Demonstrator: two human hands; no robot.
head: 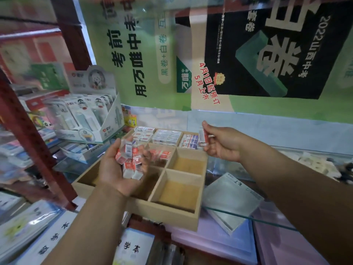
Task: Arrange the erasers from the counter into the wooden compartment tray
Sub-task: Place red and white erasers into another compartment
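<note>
1. The left hand (122,169) is cupped palm-up over the left side of the wooden compartment tray (168,213), fingers curled round a heap of red-and-white wrapped erasers (129,159); a barcode shows on one wrapper.
2. The right hand (222,143) hovers above the tray's far right corner, pinching a single red-and-white eraser (202,137) upright between thumb and fingertips.
3. The three far compartments hold erasers in neat rows: red-labelled ones (143,133) at far left, pale ones (167,136) in the middle, blue-and-red ones (189,141) at far right.
4. A few red-wrapped erasers (162,153) lie loose in the middle compartment, partly hidden behind the left hand's fingers.
5. The two near-right compartments show bare wood; the left arm and hand cover much of the left ones.
6. Left of the tray stands a cardboard display box (91,119) of carded stationery with a cartoon header; its small print is unreadable.
7. Behind, a large green poster (133,54) carries Chinese text, with "2022" and red lettering legible on its dark panel.
8. To the right of the tray a white booklet (231,199) lies under the glass counter top (267,219), over lilac sheets.
9. At near left, exercise books (57,238) with Chinese characters lie stacked beside a dark red shelf post (34,142).
</note>
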